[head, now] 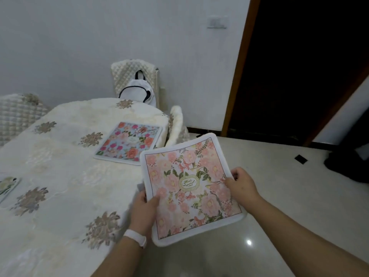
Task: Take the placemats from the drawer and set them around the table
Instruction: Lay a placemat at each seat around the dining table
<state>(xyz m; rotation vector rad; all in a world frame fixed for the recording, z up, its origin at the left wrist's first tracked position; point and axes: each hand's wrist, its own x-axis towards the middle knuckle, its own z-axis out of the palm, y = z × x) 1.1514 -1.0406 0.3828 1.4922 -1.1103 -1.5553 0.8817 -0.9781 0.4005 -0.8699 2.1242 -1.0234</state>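
Note:
I hold a pink floral placemat [191, 188] with a white border, flat in the air beside the right edge of the table [65, 160]. My left hand [144, 208] grips its left edge, thumb on top. My right hand [239, 182] pinches its right edge. A blue floral placemat [129, 141] lies flat on the table near the far right corner. The corner of another placemat [7, 185] shows at the left edge of the view, also on the table.
A cream embroidered cloth covers the table. A padded chair [133, 76] with a white bag [139, 89] stands at the far end, another chair [176, 124] at the right side, and a third chair [18, 112] at the left. A dark doorway [299, 66] opens on the right over a glossy floor [279, 196].

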